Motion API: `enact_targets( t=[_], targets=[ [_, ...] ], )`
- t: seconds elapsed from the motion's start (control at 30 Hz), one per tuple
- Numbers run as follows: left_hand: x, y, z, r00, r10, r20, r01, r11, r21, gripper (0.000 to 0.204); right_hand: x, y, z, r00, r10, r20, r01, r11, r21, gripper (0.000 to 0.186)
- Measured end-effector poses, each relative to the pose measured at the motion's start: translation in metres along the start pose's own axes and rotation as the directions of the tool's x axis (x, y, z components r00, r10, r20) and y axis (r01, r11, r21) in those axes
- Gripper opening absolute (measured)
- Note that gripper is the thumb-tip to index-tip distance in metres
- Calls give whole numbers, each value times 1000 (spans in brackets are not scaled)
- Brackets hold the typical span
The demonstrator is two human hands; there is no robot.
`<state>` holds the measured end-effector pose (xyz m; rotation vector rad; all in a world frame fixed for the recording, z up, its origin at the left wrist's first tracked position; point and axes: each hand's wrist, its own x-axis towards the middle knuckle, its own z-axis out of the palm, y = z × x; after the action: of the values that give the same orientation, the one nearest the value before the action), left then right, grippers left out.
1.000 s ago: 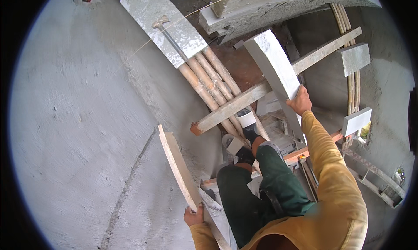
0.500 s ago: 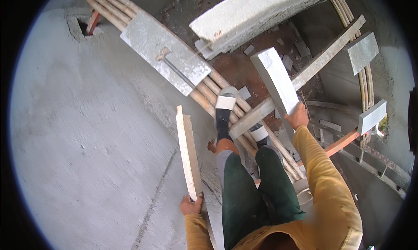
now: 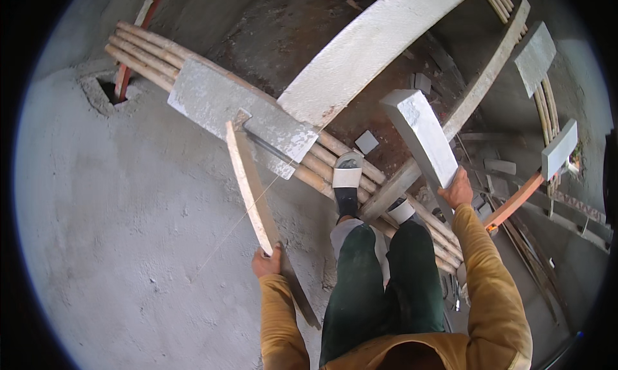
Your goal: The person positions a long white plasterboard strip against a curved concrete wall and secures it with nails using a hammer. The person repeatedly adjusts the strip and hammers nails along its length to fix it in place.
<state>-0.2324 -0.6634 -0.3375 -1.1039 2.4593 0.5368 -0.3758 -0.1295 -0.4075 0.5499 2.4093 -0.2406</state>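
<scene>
1. Left hand (image 3: 268, 262) grips a slanting board (image 3: 250, 188), left of the frame's centre.
2. Right hand (image 3: 459, 189) grasps the lower end of a white block (image 3: 421, 137), right of centre.
3. A hammer (image 3: 242, 117) lies on a grey slab (image 3: 215, 99), upper left.
4. The slab rests on poles (image 3: 145, 59) running from upper left toward lower right.

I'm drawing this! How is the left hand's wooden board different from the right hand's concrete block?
The wooden board is thin; the concrete block is thick. The board has a brown side and pale edge; the block is pale grey. The left hand and right hand grip one each.
</scene>
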Motion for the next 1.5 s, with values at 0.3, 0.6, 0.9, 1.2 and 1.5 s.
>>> enact_targets(
  t=[0.3, 0.6, 0.9, 1.2, 1.5],
  targets=[
    [102, 20, 31, 997, 13, -81, -21, 995, -96, 46, 2, 10, 0, 1000, -1, 3, 1, 999, -32, 92],
    [196, 41, 76, 965, 136, -226, -185, 959, -212, 40, -2, 62, 20, 983, -106, -148, 118, 990, 74, 95],
    [208, 54, 98, 941, 232, -244, -256, 964, -73, 50, -35, 111, 17, 969, -3, -246, 70, 962, 265, 89],
    [172, 94, 115, 890, 180, -419, -132, 981, 139, 61, -135, 241, 68, 887, 419, -196, -317, 859, 402, 83],
    [177, 94, 129, 912, 247, -327, -179, 958, 223, 62, -201, 352, 202, 759, 643, 106, -586, 602, 543, 100]
  ],
)
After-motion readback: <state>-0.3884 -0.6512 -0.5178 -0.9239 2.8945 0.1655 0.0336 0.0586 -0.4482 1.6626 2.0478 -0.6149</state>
